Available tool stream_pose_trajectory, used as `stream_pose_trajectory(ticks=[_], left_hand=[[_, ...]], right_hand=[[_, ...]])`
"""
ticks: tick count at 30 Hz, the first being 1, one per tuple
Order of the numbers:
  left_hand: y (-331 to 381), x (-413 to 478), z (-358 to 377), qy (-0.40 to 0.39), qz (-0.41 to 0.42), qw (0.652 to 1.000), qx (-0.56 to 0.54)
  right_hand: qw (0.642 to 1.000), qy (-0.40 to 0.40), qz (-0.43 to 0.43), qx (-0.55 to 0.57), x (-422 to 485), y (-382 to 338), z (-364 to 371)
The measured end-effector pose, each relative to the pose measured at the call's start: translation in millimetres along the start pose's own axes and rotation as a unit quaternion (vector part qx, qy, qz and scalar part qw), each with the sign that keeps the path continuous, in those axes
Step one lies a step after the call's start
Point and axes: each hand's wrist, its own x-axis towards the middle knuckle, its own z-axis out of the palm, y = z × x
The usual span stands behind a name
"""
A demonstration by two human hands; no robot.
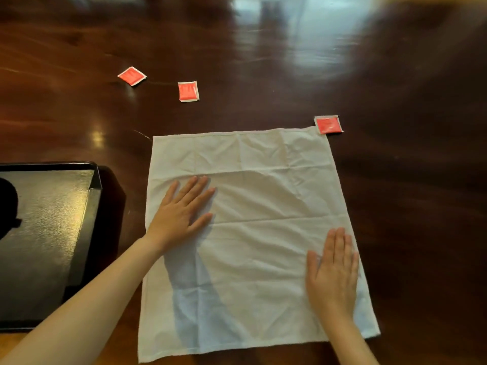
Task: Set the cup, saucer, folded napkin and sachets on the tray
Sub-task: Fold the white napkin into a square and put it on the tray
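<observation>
A white cloth napkin [258,196] lies spread flat and unfolded on the dark wooden table, creased into squares. My left hand [181,212] rests palm down on its left middle part, fingers apart. My right hand [333,272] presses flat on the napkin near its right edge. Three red sachets lie on the table: one [131,75] far left, one [188,91] beside it, and one [328,124] touching the napkin's far right corner. A black tray [87,227] stands to the left of the napkin. No cup or saucer is in view.
The glossy dark wooden table [408,180] stretches far and right, with bright reflections at the back. A dark rounded shadow or shape shows at the tray's left edge [8,206]; I cannot tell what it is.
</observation>
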Motion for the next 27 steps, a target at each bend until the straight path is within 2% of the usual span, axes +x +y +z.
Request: stream_pose_trajectory(ticks=[3,7,11,15,22,27], left_hand=[[4.4,4.1,-2.4,0.044,-0.012,0.999,-0.024],[29.6,30.5,-3.6,0.089,-0.052,0.995,0.002],[33.2,54.9,10.0,0.048,-0.088,0.994,0.032],[30.2,56.9,18.4,0.049,-0.089,0.993,0.058],[11.9,69.2,6.5,0.040,-0.023,0.997,0.065],[8.0,73.7,4.0,0.037,-0.017,0.997,0.068]], right_hand=[[0.999,-0.003,0.013,0.045,-2.9,-11.7,-5.2],[0.993,0.022,-0.009,0.119,63.7,-27.5,-27.2],[0.995,0.047,-0.077,0.037,140.5,-37.0,-34.8],[0.985,-0.014,-0.169,-0.024,151.1,-43.5,-14.2],[0.992,0.041,-0.118,-0.030,112.8,-40.7,7.6],[0.991,0.048,-0.115,-0.046,126.0,-42.5,3.4]])
